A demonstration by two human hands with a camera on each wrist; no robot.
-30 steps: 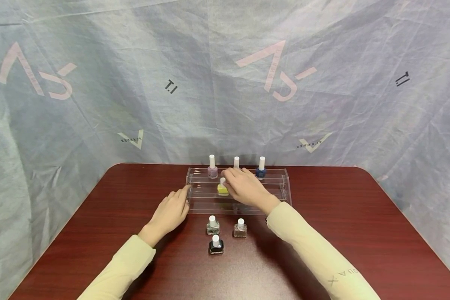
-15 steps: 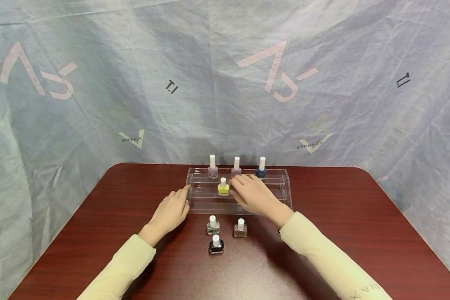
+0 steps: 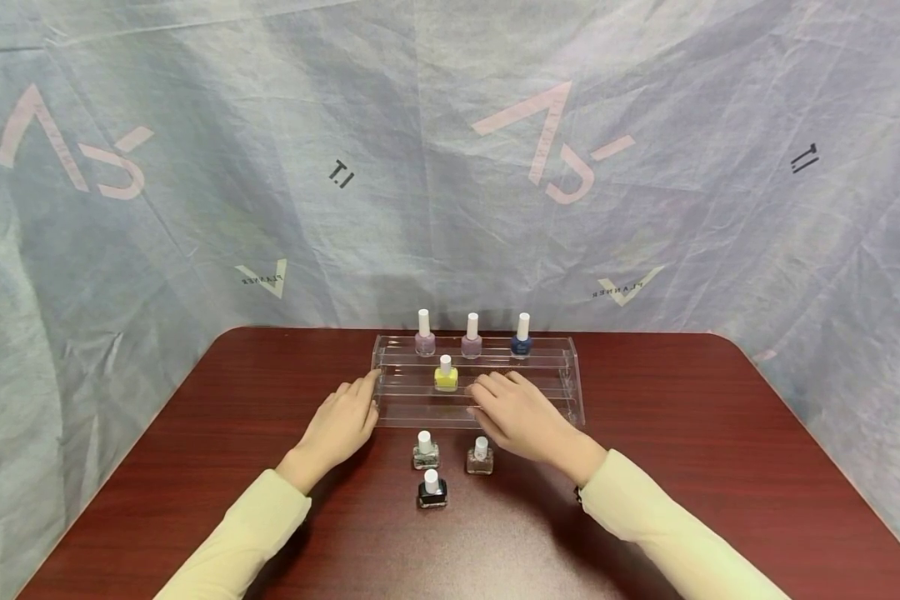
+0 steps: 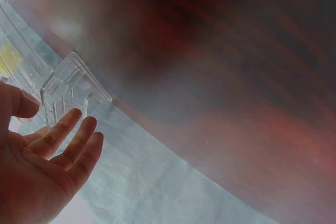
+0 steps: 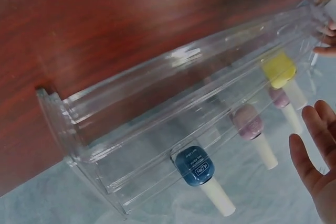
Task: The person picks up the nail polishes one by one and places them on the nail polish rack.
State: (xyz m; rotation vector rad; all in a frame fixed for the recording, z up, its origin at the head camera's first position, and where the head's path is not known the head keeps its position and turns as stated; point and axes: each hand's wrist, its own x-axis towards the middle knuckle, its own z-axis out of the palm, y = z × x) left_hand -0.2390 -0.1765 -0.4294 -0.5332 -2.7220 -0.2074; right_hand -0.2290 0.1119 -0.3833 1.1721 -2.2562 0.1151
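A clear acrylic tiered rack [image 3: 420, 412] stands on the table. My left hand [image 3: 341, 421] rests at its left end; in the left wrist view, that hand's fingers [image 4: 79, 148] lie fairly straight against the end panel. On the top tier stand two lilac nail polish bottles, one left [image 3: 425, 344] and one middle [image 3: 472, 346], and a dark blue one [image 3: 521, 345]. A yellow nail polish bottle [image 3: 446, 379] sits one tier lower. Just right of it, my right hand [image 3: 525, 421] hovers over the rack's front, fingers loosely bent and holding nothing.
Before the rack stand a clear glittery bottle [image 3: 425, 455], a brownish bottle [image 3: 480, 461] close below my right hand, and a black bottle [image 3: 432, 493] nearer me. Behind the dark red table [image 3: 270, 367] hangs a grey cloth [image 3: 390, 233].
My right hand has let go of the yellow nail polish bottle and drawn back toward me and to the right. The middle lilac bottle has come into full view. My left hand stays put.
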